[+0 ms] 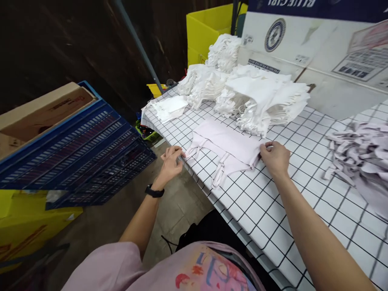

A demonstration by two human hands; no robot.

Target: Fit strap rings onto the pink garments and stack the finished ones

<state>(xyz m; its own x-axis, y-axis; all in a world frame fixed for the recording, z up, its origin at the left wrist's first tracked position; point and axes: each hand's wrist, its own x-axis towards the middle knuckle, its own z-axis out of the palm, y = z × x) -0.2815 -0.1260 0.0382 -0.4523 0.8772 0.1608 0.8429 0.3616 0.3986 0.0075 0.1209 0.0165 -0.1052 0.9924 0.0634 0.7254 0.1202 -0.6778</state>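
Note:
A pale pink strappy camisole [224, 141] lies spread on the grid-patterned table, its thin straps toward my body. My left hand [172, 161], below a black wristband, is closed at the table edge with its fingertips on the camisole's left strap end. At the opposite side, my right hand [275, 157] pinches the camisole's right edge between thumb and fingers. Just behind the camisole are stacks of folded white garments [266, 91]. A small flat white pile [169, 107] rests at the far left corner of the table.
More pale pink garments [360, 157] are heaped on the table [257, 210] at the right. White printed cartons [303, 52] and a yellow bin [203, 30] stand behind. Left of the table are blue plastic crates [81, 149] with a cardboard box [51, 105] and a yellow container [27, 230].

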